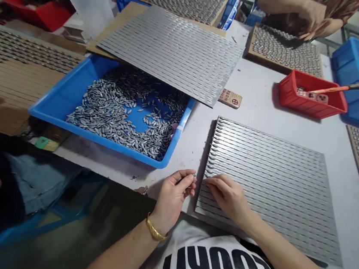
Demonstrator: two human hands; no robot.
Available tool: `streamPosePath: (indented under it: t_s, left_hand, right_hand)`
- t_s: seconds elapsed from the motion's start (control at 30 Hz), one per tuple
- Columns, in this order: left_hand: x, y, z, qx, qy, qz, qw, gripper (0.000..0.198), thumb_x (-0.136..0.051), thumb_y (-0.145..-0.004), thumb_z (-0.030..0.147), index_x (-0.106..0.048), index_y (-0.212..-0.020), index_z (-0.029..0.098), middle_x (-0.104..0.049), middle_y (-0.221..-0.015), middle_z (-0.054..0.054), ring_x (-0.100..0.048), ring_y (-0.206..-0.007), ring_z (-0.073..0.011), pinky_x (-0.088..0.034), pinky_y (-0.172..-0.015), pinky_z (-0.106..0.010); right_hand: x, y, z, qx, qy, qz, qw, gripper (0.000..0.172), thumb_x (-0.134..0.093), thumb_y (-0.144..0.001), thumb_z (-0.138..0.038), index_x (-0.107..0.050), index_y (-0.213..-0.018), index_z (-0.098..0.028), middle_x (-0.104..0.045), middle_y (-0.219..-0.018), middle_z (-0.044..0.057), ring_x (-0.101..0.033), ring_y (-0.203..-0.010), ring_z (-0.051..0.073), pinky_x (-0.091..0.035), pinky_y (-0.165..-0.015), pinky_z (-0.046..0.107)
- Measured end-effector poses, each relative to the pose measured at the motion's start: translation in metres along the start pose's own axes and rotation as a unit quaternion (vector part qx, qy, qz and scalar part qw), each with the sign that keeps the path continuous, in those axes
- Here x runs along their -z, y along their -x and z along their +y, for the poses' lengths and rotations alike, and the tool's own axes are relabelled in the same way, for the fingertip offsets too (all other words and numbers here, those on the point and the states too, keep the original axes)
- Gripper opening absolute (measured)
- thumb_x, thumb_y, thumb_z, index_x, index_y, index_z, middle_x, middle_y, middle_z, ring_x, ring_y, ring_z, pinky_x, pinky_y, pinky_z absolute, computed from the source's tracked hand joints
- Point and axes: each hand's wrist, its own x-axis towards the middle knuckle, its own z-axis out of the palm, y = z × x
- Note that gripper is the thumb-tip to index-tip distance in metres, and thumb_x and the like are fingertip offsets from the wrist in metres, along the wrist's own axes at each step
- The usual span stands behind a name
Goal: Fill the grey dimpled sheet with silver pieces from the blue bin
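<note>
One part-column of metal pieces edges the ridged board, the rest looks unfilled; my left hand pinches more, my right hand's hold I cannot tell

The person wears a white T-shirt with bold black lettering, plus a textured gold bracelet on the left wrist.

Holds at least one small grey piece in the left hand, just beside a grooved board on the tabletop. Has the right hand at the board's left edge, with fingertips by the near end of a column of pieces. Shows, to the left, a blue bin of loose pieces.
</note>
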Motion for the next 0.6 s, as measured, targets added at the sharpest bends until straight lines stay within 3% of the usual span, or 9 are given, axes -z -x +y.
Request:
streamPosePath:
  t_s: [0.27,0.6]
  left_hand:
    - [0.0025,0.0004,-0.0015,0.001,0.0,-0.005,1.0,0.022,-0.074,-0.073,0.023,-0.073,-0.092,0.013,-0.066,-0.08,-0.006,-0.056,-0.07,-0.0108,-0.044,-0.061,-0.022]
    - [0.0045,-0.0005,-0.0046,-0.019,-0.029,-0.024,0.999,0.022,-0.075,-0.071,0.023,-0.074,-0.09,0.013,-0.066,-0.076,-0.005,-0.057,-0.071,-0.0129,-0.046,-0.064,-0.025]
  right_hand:
    - [-0.0014,0.0025,0.0024,0.036,0.108,-0.016,0.993,0.018,-0.049,-0.092,-0.011,-0.064,-0.101,-0.017,-0.062,-0.086,0.007,-0.058,-0.081,0.018,-0.048,-0.067,0.028]
    - [-0.0015,0.0014,0.0001,0.046,0.138,-0.028,0.989,0.017,-0.05,-0.09,-0.01,-0.064,-0.095,-0.018,-0.06,-0.083,0.007,-0.056,-0.08,0.018,-0.045,-0.064,0.028]
